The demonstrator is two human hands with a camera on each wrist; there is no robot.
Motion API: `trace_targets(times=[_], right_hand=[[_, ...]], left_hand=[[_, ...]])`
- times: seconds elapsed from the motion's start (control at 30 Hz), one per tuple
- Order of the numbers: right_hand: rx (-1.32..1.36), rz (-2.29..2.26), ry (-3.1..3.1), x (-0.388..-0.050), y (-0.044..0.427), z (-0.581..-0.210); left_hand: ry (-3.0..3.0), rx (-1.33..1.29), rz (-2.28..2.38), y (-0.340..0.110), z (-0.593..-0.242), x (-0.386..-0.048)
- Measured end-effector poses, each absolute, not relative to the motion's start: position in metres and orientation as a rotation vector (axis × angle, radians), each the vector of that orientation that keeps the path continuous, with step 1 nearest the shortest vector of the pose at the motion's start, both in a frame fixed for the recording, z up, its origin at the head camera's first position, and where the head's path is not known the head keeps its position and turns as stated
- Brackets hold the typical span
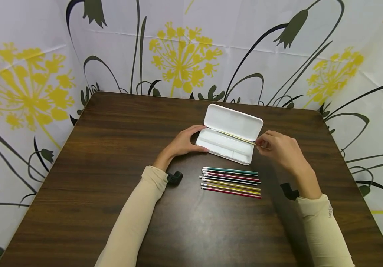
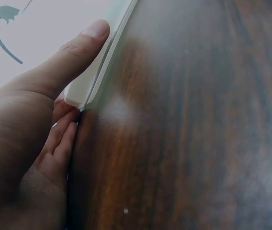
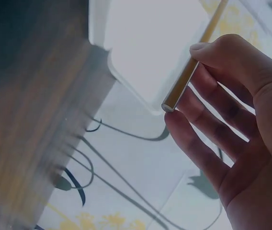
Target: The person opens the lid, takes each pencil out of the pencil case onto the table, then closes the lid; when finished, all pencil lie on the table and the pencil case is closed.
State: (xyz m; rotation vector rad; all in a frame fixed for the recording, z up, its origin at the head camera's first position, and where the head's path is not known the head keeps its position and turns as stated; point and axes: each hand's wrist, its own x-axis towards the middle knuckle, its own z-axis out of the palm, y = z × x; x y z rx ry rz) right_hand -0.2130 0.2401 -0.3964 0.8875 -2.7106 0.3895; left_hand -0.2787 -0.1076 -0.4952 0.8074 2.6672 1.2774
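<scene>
A white pencil case (image 1: 233, 120) stands open on the table, its lid tipped back toward the wall. My left hand (image 1: 183, 142) grips its left end, thumb at the front edge and fingers near the hinge; the left wrist view has the thumb against the case's (image 2: 84, 86) side. Between thumb and fingers, my right hand (image 1: 280, 148) pinches a golden-yellow pencil (image 3: 180, 88) close to one end. That pencil slants over the case near the hinge line; whether it touches the case I cannot tell. The case's lower half has shallow compartments with no pencil visible inside.
In front of the case, several pencils (image 1: 231, 181) lie side by side in a row, green, red, black and yellow, with erasers to the left. The dark wooden table (image 1: 111, 148) meets a flower-patterned cloth (image 1: 185, 55) at the back.
</scene>
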Motion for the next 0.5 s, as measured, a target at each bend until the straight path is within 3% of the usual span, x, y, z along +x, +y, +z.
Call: trace_targets(times=[0.27, 0.5], right_hand=[[1.072, 0.405, -2.66, -0.157, 0.234, -0.425], [1.119, 0.445, -2.689, -0.132, 0.231, -0.446]], left_hand=[[2.666, 0.801, 1.287, -0.107, -0.492, -0.279], [2.668, 0.795, 1.278, -0.106, -0.493, -0.277]])
